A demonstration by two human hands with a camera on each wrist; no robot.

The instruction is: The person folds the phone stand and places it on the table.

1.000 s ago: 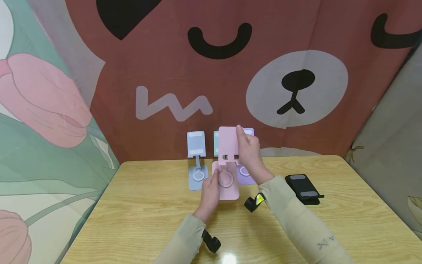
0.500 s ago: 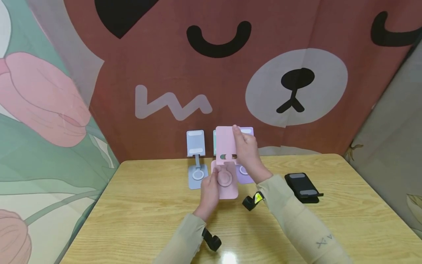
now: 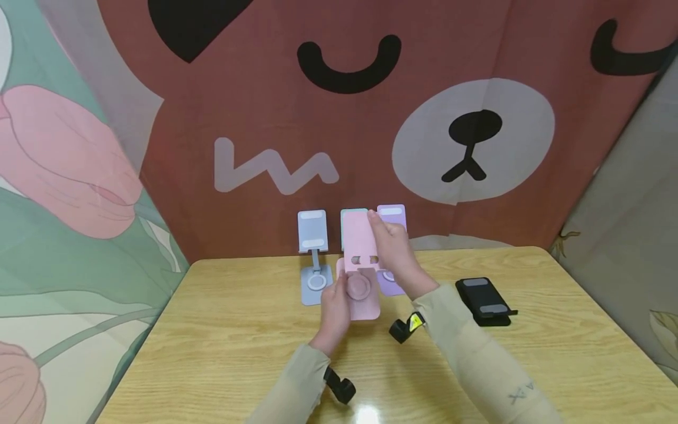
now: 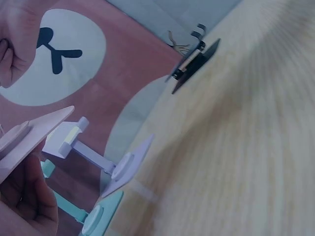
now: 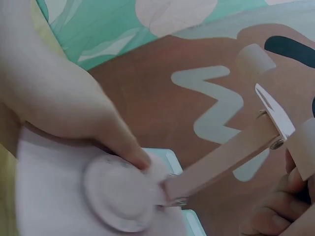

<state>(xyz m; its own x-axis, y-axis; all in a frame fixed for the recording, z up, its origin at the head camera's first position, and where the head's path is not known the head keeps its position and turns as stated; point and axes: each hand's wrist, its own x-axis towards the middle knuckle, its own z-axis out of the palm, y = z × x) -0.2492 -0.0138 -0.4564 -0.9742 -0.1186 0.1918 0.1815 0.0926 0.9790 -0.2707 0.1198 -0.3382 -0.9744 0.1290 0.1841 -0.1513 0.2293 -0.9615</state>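
Observation:
A pink phone stand is held up in both hands above the table. By the edge of its base, my left hand grips it, thumb on top near the round ring. My right hand holds the slotted upper plate by its right side, thumb along the edge. The right wrist view shows the hinged arm extended between base and plate. Behind the pink stand, a teal stand is mostly hidden in the head view, and a purple stand is partly covered.
A light blue phone stand stands unfolded at the back, left of the pink one. A folded black stand lies to the right on the wooden table. A printed curtain hangs right behind the table's back edge.
The pink upper plate has come slightly lower with my right hand, so the teal stand's top edge shows above it. My left hand keeps its grip on the base.

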